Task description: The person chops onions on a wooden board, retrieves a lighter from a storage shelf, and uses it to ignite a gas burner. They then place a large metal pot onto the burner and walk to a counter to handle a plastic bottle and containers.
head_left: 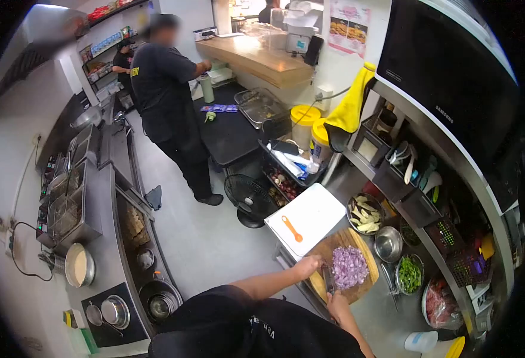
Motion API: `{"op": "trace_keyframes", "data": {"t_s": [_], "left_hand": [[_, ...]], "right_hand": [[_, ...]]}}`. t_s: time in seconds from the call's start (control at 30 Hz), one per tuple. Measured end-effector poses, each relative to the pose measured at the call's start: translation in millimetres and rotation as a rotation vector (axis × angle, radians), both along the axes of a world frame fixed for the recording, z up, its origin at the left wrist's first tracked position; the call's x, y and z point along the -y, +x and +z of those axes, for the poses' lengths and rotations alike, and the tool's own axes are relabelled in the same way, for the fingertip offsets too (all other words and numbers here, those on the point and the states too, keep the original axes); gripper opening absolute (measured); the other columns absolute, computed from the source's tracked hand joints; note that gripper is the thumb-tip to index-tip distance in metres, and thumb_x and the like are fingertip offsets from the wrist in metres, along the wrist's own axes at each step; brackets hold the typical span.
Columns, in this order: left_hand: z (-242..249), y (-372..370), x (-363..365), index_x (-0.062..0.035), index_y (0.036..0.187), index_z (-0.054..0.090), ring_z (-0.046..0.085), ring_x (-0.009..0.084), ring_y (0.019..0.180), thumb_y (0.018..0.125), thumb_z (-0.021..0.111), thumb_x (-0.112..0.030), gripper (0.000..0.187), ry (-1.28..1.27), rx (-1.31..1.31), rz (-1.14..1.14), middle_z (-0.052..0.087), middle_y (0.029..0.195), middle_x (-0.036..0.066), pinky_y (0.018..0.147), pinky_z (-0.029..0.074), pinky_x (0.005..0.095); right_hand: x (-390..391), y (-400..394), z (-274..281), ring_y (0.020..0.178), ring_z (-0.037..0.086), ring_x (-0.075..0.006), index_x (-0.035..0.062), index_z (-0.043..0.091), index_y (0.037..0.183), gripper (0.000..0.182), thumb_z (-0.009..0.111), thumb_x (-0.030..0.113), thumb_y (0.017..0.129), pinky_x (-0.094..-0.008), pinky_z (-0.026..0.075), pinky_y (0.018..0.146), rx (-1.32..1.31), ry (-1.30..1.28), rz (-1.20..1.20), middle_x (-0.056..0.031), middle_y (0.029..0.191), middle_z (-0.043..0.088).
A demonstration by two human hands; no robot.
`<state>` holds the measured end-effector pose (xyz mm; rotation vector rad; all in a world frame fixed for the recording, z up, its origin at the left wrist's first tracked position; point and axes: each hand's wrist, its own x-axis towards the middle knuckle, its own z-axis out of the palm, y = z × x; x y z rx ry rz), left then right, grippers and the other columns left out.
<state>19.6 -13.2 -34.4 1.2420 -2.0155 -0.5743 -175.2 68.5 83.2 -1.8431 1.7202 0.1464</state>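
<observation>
Chopped red onion (350,267) lies in a heap on a round wooden cutting board (329,243). At the left edge of the heap is a knife (328,279), its blade along the board. My right hand (337,306) is closed round its handle at the near end. My left hand (308,267) is closed at the far end of the blade and seems to pinch it; the fingertips are small in view. Just beyond the wooden board, an orange measuring spoon (292,229) rests on a white lid or board (319,206).
Bowls of sliced eggplant (365,215) and chopped greens (410,274) stand right of the board, with an empty metal bowl (388,244) between. Shelving (417,206) rises behind. A black fan (250,197) is on the floor. A co-worker (170,101) stands at a black table (232,140).
</observation>
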Motion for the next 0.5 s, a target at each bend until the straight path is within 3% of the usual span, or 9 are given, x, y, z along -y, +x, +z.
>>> {"op": "trace_keyframes", "data": {"t_s": [0.07,0.17,0.3,0.37,0.5], "left_hand": [[-23.9,1.1,5.0,0.0014,0.092,0.056,0.059,0.0395,0.088,0.092,0.043,-0.02,0.025,0.014,-0.047,-0.043,0.055,0.094,0.021,0.073,0.048,0.0464],[0.1,2.2,-0.3,0.0021,0.093,0.056,0.059,0.0392,0.09,0.091,0.043,-0.018,0.024,0.119,0.064,-0.009,0.055,0.095,0.02,0.074,0.049,0.0455],[11.5,2.9,-4.8,0.0033,0.093,0.056,0.059,0.0385,0.09,0.091,0.042,-0.016,0.023,0.126,0.004,0.018,0.056,0.094,0.02,0.074,0.05,0.044],[20.4,5.5,-7.0,0.0036,0.093,0.056,0.059,0.0374,0.091,0.088,0.045,-0.013,0.02,-0.016,0.025,-0.048,0.056,0.094,0.02,0.075,0.05,0.0427],[34.5,7.8,-8.7,0.003,0.091,0.057,0.059,0.0362,0.091,0.084,0.049,-0.01,0.017,-0.006,0.009,-0.056,0.056,0.095,0.02,0.076,0.05,0.0424]], "right_hand": [[-1.6,2.5,-4.6,0.089,0.059,-0.0503,-0.0066,0.053,0.102,0.038,0.045,0.03,0.095,-0.0529,0.046,0.081,-0.054,-0.021,0.013,-0.0341,0.092,0.061],[0.9,0.9,-12.7,0.089,0.059,-0.0498,-0.006,0.053,0.1,0.038,0.044,0.031,0.095,-0.0525,0.046,0.082,-0.007,0.043,-0.038,-0.0341,0.091,0.061],[-4.2,-1.4,14.3,0.089,0.059,-0.0496,-0.0064,0.052,0.099,0.038,0.045,0.031,0.095,-0.0528,0.045,0.082,-0.007,-0.055,0.009,-0.0342,0.09,0.061],[-7.4,-3.3,20.4,0.089,0.059,-0.0498,-0.0069,0.052,0.099,0.039,0.045,0.031,0.095,-0.053,0.045,0.082,-0.006,-0.071,0.006,-0.0343,0.089,0.061],[-6.5,-4.1,20.1,0.088,0.058,-0.0511,-0.0072,0.051,0.1,0.039,0.046,0.031,0.095,-0.0538,0.045,0.08,0.002,-0.055,0.005,-0.0358,0.089,0.06]]}}
